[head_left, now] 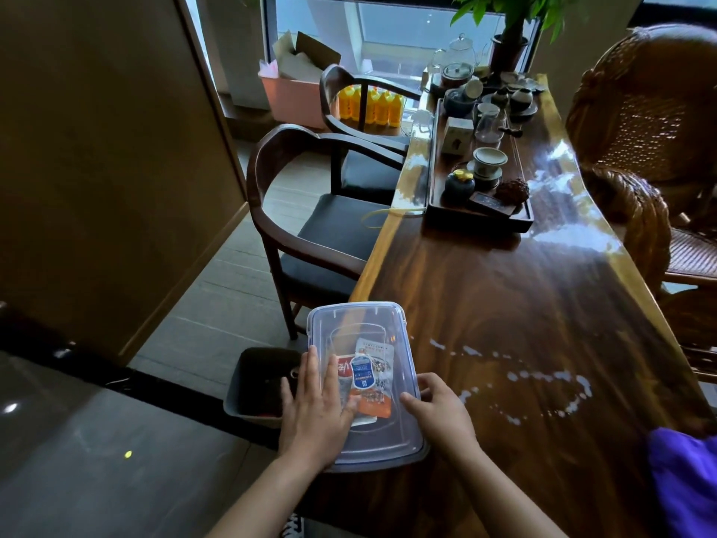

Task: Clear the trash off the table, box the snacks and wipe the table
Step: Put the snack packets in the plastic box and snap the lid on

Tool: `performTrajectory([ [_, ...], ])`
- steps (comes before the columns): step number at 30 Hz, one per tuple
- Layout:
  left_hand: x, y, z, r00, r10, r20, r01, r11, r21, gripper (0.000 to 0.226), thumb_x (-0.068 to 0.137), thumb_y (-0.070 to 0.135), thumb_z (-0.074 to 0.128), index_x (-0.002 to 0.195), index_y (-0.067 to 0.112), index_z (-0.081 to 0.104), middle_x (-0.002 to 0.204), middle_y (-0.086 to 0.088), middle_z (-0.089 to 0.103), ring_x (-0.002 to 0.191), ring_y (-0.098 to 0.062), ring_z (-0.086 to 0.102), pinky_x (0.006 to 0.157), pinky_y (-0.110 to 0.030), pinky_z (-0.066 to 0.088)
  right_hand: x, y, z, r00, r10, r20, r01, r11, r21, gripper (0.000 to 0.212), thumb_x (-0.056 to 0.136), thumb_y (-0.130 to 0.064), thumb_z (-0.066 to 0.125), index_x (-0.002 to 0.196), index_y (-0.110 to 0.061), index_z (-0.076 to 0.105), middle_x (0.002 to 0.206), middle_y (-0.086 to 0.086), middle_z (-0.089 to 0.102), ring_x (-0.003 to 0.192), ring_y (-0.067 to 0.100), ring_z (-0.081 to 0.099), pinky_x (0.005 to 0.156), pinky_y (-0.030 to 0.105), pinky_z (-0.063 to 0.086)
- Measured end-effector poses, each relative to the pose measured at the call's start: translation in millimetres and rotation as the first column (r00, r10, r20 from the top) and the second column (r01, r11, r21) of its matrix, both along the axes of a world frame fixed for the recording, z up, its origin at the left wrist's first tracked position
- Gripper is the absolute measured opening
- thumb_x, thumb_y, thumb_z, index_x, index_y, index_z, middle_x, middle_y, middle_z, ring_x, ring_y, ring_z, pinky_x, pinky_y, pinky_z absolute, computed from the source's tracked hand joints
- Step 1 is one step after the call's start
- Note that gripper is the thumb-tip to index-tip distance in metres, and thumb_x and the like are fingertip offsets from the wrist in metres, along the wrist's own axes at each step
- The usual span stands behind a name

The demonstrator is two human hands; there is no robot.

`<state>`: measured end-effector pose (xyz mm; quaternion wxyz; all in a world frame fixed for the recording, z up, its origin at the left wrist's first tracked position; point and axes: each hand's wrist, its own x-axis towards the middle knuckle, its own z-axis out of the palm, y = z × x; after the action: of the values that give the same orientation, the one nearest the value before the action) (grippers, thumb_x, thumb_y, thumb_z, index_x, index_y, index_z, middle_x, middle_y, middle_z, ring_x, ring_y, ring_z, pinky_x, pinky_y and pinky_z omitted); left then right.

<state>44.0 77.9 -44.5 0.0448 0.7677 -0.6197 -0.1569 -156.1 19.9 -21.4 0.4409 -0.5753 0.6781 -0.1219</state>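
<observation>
the clear plastic box point(364, 324) sits on the near left corner of the wooden table point(523, 324), its see-through lid on top. through the lid the snack packets point(368, 378) show inside the box, one red, one blue and white, one orange, lying flat and overlapping.

the left hand point(314, 405) lies flat on the left half of the box lid, fingers straight and slightly spread, palm pressing down. the right hand point(438, 409) is at the box's right edge, fingers curled over the rim and thumb on top of the lid; whether it holds a clasp there cannot be told.

left of the box and lower, on the floor, stands a dark bin point(256, 378) with something dark inside. right of the box, at the table's near edge, lies a purple cloth point(683, 471). beyond the box, further along the table, a dark tea tray point(481, 219) carries cups and small pots. beyond the box to the left stands a wooden chair point(329, 234) with a dark seat, pulled close to the table edge.
</observation>
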Motion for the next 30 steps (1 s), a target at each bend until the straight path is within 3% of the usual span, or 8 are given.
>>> performTrajectory([
  [4, 8, -13, 10, 0.999, 0.018, 0.047, -0.011, 0.99, -0.139, 0.073, 0.091, 0.062, 0.027, 0.15, 0.018, 0.029, 0.158, -0.018, 0.024, 0.151, -0.031, 0.01, 0.12, -0.057, 0.017, 3, -3, 0, 0.999, 0.019, 0.047, -0.016, 0.998, -0.064, 0.065, 0.086, -0.029, 0.07, 0.145, -0.032, 0.041, 0.131, -0.006, 0.057, 0.116, 0.012, 0.057, 0.098, 0.04, 0.049],
  [7, 8, -28, 13, 0.998, -0.003, 0.056, 0.008, 0.996, -0.09, 0.081, 0.091, 0.065, 0.015, 0.156, 0.017, 0.008, 0.164, -0.016, -0.004, 0.152, -0.026, -0.009, 0.123, -0.049, 0.002, 8, -5, 1, 0.993, 0.102, -0.057, -0.11, 0.98, -0.167, 0.08, 0.091, -0.035, 0.064, 0.156, -0.036, 0.017, 0.162, -0.008, 0.02, 0.143, 0.019, 0.03, 0.112, 0.045, 0.036],
  [11, 4, -31, 10, 0.996, -0.058, 0.073, 0.059, 0.998, -0.007, 0.097, 0.079, 0.077, -0.009, 0.152, 0.013, -0.022, 0.157, -0.01, -0.035, 0.144, -0.021, -0.034, 0.122, -0.044, -0.012, 15, -1, -7, 0.962, 0.218, -0.165, -0.255, 0.933, -0.255, 0.075, 0.097, -0.06, 0.04, 0.157, -0.039, 0.002, 0.165, -0.017, -0.002, 0.148, 0.018, 0.016, 0.116, 0.042, 0.027],
  [16, 5, -29, -3, 0.996, -0.042, 0.082, 0.045, 0.998, -0.04, 0.09, 0.09, 0.071, 0.01, 0.152, 0.013, -0.022, 0.158, -0.01, -0.035, 0.144, -0.021, -0.035, 0.122, -0.048, -0.009, 16, 4, -18, 0.946, 0.23, -0.228, -0.289, 0.918, -0.272, 0.073, 0.096, -0.068, 0.025, 0.156, -0.039, -0.005, 0.164, -0.02, 0.0, 0.149, 0.008, 0.014, 0.116, 0.035, 0.028],
  [21, 4, -32, -5, 0.996, -0.028, 0.085, 0.031, 0.999, -0.032, 0.091, 0.087, 0.073, 0.006, 0.153, 0.014, -0.019, 0.158, -0.01, -0.033, 0.145, -0.021, -0.032, 0.122, -0.05, -0.006, 19, 4, -18, 0.941, 0.213, -0.264, -0.288, 0.912, -0.29, 0.07, 0.098, -0.066, 0.024, 0.156, -0.038, -0.004, 0.164, -0.021, 0.002, 0.147, 0.009, 0.019, 0.111, 0.034, 0.036],
  [24, 7, -30, -1, 0.998, -0.005, -0.056, 0.0, 0.996, -0.091, 0.088, 0.088, 0.07, 0.011, 0.155, 0.018, -0.01, 0.163, -0.003, -0.022, 0.149, -0.017, -0.023, 0.123, -0.047, -0.004, 18, 2, -17, 0.942, 0.223, -0.25, -0.287, 0.922, -0.258, 0.07, 0.097, -0.065, 0.026, 0.156, -0.039, -0.002, 0.164, -0.019, 0.005, 0.147, 0.011, 0.02, 0.112, 0.036, 0.035],
  [27, 15, -22, 10, 0.839, 0.196, -0.507, -0.354, 0.905, -0.236, 0.073, 0.094, 0.048, 0.047, 0.155, 0.018, 0.021, 0.165, -0.003, 0.013, 0.15, -0.019, 0.014, 0.121, -0.042, 0.019, 16, 3, -20, 0.953, 0.212, -0.215, -0.263, 0.932, -0.251, 0.069, 0.096, -0.066, 0.027, 0.155, -0.044, 0.0, 0.165, -0.015, 0.006, 0.148, 0.016, 0.02, 0.115, 0.04, 0.031],
  [30, 35, -14, 0, 0.452, 0.498, -0.74, -0.63, 0.766, 0.13, 0.066, 0.091, 0.041, 0.062, 0.148, 0.016, 0.04, 0.152, -0.01, 0.04, 0.135, -0.026, 0.044, 0.114, -0.047, 0.035, 16, 2, -22, 0.972, 0.182, -0.148, -0.211, 0.955, -0.207, 0.071, 0.095, -0.066, 0.036, 0.154, -0.046, 0.002, 0.166, -0.008, 0.007, 0.148, 0.023, 0.018, 0.116, 0.045, 0.028],
])
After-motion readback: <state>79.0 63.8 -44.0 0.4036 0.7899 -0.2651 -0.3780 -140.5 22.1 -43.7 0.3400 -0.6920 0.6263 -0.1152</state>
